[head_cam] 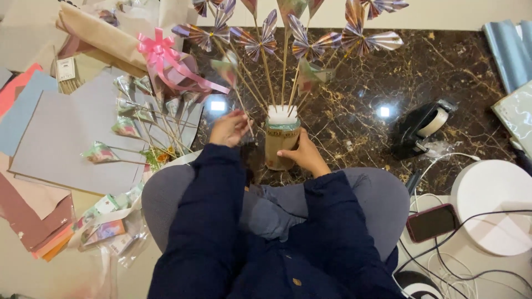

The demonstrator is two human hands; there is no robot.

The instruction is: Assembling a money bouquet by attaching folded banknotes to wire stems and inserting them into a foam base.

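A brown paper-wrapped cylinder (277, 147) with white foam on top stands on the dark marble floor (443, 72). Several wooden sticks topped with folded paper butterflies (260, 41) rise from the foam. My right hand (303, 154) grips the cylinder's lower right side. My left hand (228, 129) pinches a stick (244, 113) just left of the foam; that stick carries a folded paper piece (227, 66).
More folded pieces on sticks (138, 119) lie to the left beside a pink ribbon bow (160, 50), wrapped brown paper and coloured sheets (61, 133). A tape dispenser (424, 127), a phone (432, 222), cables and a round white box (490, 205) sit at the right.
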